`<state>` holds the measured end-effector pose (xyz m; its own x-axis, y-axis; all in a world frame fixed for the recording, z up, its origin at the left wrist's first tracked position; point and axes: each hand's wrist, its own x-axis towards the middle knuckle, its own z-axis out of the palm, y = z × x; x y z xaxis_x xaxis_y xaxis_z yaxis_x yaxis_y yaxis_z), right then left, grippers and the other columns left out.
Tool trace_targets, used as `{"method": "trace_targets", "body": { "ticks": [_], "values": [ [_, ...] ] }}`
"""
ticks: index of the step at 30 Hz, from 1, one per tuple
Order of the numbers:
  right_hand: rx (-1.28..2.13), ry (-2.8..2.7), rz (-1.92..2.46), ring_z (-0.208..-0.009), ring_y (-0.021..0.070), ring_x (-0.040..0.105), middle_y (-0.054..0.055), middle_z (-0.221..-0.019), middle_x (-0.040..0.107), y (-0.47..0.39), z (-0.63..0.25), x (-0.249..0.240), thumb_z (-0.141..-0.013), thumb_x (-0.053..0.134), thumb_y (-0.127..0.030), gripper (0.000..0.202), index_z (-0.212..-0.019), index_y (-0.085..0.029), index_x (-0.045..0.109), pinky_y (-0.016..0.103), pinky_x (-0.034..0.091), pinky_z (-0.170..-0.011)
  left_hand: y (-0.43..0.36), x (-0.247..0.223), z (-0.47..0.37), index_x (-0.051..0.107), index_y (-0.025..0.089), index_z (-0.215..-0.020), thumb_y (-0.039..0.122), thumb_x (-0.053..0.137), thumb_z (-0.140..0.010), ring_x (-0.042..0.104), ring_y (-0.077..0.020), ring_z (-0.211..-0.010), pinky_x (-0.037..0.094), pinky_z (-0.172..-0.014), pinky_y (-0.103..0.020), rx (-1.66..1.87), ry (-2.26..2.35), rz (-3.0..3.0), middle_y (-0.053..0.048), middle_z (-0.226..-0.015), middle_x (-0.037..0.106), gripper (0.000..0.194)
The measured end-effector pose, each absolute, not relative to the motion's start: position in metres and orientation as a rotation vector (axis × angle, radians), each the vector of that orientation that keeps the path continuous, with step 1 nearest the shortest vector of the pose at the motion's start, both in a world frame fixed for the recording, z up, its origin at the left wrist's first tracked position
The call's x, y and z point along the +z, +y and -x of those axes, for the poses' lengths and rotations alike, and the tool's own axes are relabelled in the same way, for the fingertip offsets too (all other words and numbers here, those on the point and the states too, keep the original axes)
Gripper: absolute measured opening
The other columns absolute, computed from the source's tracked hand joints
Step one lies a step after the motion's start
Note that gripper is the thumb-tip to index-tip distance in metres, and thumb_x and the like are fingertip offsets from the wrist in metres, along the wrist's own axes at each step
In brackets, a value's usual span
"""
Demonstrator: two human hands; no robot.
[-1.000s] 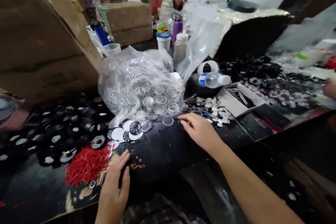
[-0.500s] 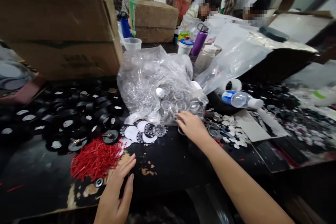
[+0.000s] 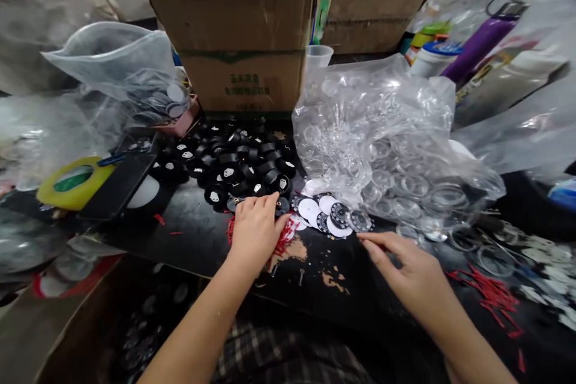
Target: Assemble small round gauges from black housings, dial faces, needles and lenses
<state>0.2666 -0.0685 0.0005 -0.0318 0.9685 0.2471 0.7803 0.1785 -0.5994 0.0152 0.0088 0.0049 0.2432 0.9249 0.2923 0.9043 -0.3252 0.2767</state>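
My left hand (image 3: 255, 231) lies over the pile of thin red strips (image 3: 283, 245), thumb apart from the fingers. Its fingertips reach two dark round parts with small brass posts (image 3: 281, 206), partly hidden beneath it; a firm grip does not show. On the right, my right hand (image 3: 407, 267) is low over the black table, its index finger and thumb stretched out and nothing visible between them. Its fingertips are close to a clear ring (image 3: 360, 221) at the end of a spread of white and black printed discs (image 3: 338, 215). Whether they touch it, I cannot tell.
Many black round housings (image 3: 243, 159) crowd the table before a cardboard box (image 3: 234, 30). A clear plastic bag of transparent rings (image 3: 405, 174) bulges behind the discs. A yellow tape roll (image 3: 67, 183) and a phone (image 3: 119, 186) are at left, more red strips (image 3: 490, 297) at right.
The view has swung left. My right hand has come off the bag of clear rings, back toward the discs. My left hand has moved forward over the red strips to the dark round parts.
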Motion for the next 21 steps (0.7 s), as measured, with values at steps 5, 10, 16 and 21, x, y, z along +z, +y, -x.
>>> {"method": "trace_targets", "body": {
  "ticks": [5, 10, 16, 21],
  "values": [
    [0.445, -1.869, 1.67, -0.099, 0.0236, 0.063, 0.009, -0.106, 0.069, -0.053, -0.252, -0.002, -0.095, 0.042, -0.032, 0.028, -0.107, -0.022, 0.065, 0.04, 0.048, -0.086, 0.014, 0.011, -0.012, 0.057, 0.014, -0.125, 0.031, 0.058, -0.084, 0.055, -0.0349, -0.112, 0.036, -0.1, -0.052, 0.718, 1.699, -2.383, -0.016, -0.12, 0.066, 0.044],
    [0.21, -2.077, 1.846, -0.109, 0.0294, 0.056, 0.01, -0.123, 0.064, -0.032, -0.235, -0.002, -0.092, 0.046, -0.025, 0.033, -0.12, -0.019, 0.062, 0.048, 0.043, -0.09, -0.024, 0.022, -0.004, 0.051, 0.025, -0.13, 0.04, 0.06, -0.083, 0.056, -0.0271, -0.115, 0.043, -0.098, -0.043, 1.118, 1.412, -1.464, -0.008, -0.128, 0.061, 0.05],
    [0.152, -2.242, 1.771, -0.111, 0.0269, 0.052, 0.008, -0.132, 0.059, -0.044, -0.24, -0.013, -0.092, 0.049, -0.024, 0.036, -0.127, -0.023, 0.058, 0.045, 0.039, -0.091, -0.077, 0.007, -0.008, 0.061, 0.026, -0.121, 0.04, 0.065, -0.079, 0.064, -0.0196, -0.092, 0.052, -0.082, -0.033, 1.088, 1.035, -0.554, -0.008, -0.129, 0.061, 0.044],
    [-0.006, -2.076, 1.951, -0.11, 0.0292, 0.052, 0.009, -0.128, 0.06, -0.043, -0.269, -0.017, -0.091, 0.047, -0.023, 0.033, -0.121, -0.023, 0.062, 0.047, 0.039, -0.089, -0.079, -0.001, -0.016, 0.067, 0.025, -0.111, 0.044, 0.065, -0.08, 0.066, -0.0178, -0.087, 0.054, -0.082, -0.033, 1.022, 0.995, -0.415, -0.006, -0.114, 0.069, 0.037]
  ]
}}
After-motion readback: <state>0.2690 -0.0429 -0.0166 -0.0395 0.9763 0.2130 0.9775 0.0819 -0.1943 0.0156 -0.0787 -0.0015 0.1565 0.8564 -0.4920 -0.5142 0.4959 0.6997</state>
